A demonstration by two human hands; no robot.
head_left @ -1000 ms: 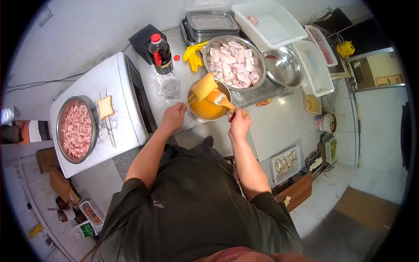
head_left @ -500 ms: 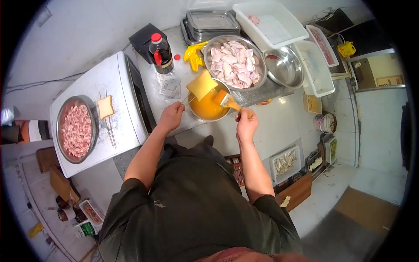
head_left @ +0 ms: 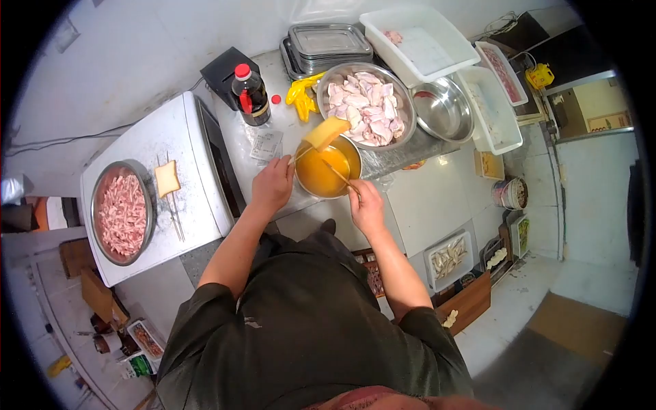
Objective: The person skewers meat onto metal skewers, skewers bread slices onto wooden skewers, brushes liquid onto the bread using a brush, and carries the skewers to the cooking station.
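Note:
My left hand (head_left: 273, 184) is closed round the ends of thin skewers that carry a yellow-coated bread slice (head_left: 326, 133). The slice is tilted, seen nearly edge-on, above the far side of a metal pot (head_left: 360, 162). Yellow-orange liquid (head_left: 318, 179) fills the lower part of the pot. In my right hand (head_left: 367, 205) is a brush (head_left: 339, 175), gripped by its wooden handle. It slants into the pot, and its bristle end is hard to make out against the liquid. A pale bread slice (head_left: 167, 179) on skewers lies on the white surface at left.
A bowl of raw chicken pieces (head_left: 369, 106) stands just behind the pot, beside an empty metal bowl (head_left: 444, 109). Yellow gloves (head_left: 301, 98) and a dark sauce bottle (head_left: 251, 99) are at the back. Left is a bowl of meat strips (head_left: 123, 215). White tubs (head_left: 420, 44) stand back right.
The bread slice has tipped from face-up to nearly edge-on and shifted slightly right. My right hand has moved left and down, and the brush has turned and dropped toward the liquid.

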